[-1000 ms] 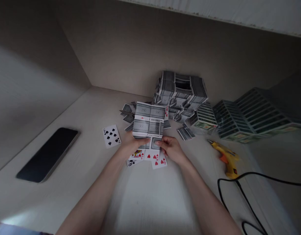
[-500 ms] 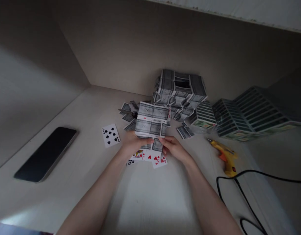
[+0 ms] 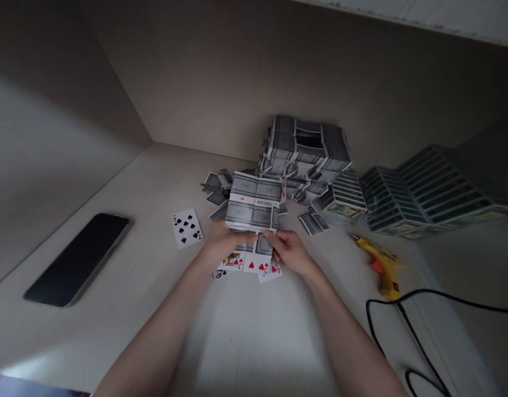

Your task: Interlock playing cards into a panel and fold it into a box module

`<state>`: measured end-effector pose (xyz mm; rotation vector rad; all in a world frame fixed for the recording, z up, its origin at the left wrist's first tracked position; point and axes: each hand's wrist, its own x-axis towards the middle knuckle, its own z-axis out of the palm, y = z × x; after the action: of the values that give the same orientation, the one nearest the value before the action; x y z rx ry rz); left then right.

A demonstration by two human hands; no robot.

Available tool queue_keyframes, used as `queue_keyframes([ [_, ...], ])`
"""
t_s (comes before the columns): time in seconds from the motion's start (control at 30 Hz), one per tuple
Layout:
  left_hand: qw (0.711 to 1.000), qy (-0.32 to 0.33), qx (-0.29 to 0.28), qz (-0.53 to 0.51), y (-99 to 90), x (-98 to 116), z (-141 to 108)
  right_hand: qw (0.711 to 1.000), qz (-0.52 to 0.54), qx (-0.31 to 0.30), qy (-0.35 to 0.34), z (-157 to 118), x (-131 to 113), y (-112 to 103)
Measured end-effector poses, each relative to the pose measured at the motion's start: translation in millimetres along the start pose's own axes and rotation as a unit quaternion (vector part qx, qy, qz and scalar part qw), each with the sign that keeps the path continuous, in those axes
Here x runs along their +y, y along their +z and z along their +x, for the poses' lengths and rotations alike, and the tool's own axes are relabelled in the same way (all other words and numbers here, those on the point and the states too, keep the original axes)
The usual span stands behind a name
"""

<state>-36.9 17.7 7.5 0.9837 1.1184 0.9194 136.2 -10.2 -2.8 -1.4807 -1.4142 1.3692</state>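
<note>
Between my two hands is a playing-card structure (image 3: 252, 214), several patterned card backs joined into a stepped shape. Its near flap shows a jack and a five of hearts. My left hand (image 3: 223, 242) grips the left side, thumb laid across the front. On the right side, my right hand (image 3: 290, 249) pinches it with the thumb on the front edge; the other fingers are partly hidden behind. Under the near edge lie loose cards, among them a four of hearts (image 3: 275, 271). Scissors (image 3: 214, 189) rest on cut card pieces behind the structure, their handles partly covered.
A larger box of cards (image 3: 305, 149) stands at the back wall. Right of it are stacked card packs (image 3: 406, 193) in clear wrap. A yellow glue gun (image 3: 380, 262) with a black cable (image 3: 439, 292) lies at right. At left are a seven of spades (image 3: 187, 227) and a phone (image 3: 78, 259).
My right thumb has slid slightly left along the structure's front edge. The structure has shifted a little left in view; both hands keep their hold.
</note>
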Motion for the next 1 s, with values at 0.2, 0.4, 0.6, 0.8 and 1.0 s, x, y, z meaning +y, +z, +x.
queue_keyframes([
  [0.2, 0.998, 0.002, 0.026, -0.049, 1.1, 5, -2, 0.997, -0.027, -0.066, 0.000, -1, 1, -2],
  [0.4, 0.997, 0.036, 0.061, -0.039, 1.0, 4, 0, 0.994, -0.104, 0.019, -0.040, 3, 13, 5],
  [0.6, 0.997, 0.044, 0.057, -0.024, 3.7, 6, -3, 0.999, -0.025, -0.038, 0.000, 1, 7, 5],
  [0.8, 0.997, 0.059, 0.051, 0.029, -0.8, 6, -5, 0.999, -0.033, -0.043, 0.003, 3, 9, -1],
  [1.0, 0.999, -0.010, -0.030, -0.015, -16.0, 13, -6, 0.994, -0.001, -0.101, 0.029, 0, 7, -7],
])
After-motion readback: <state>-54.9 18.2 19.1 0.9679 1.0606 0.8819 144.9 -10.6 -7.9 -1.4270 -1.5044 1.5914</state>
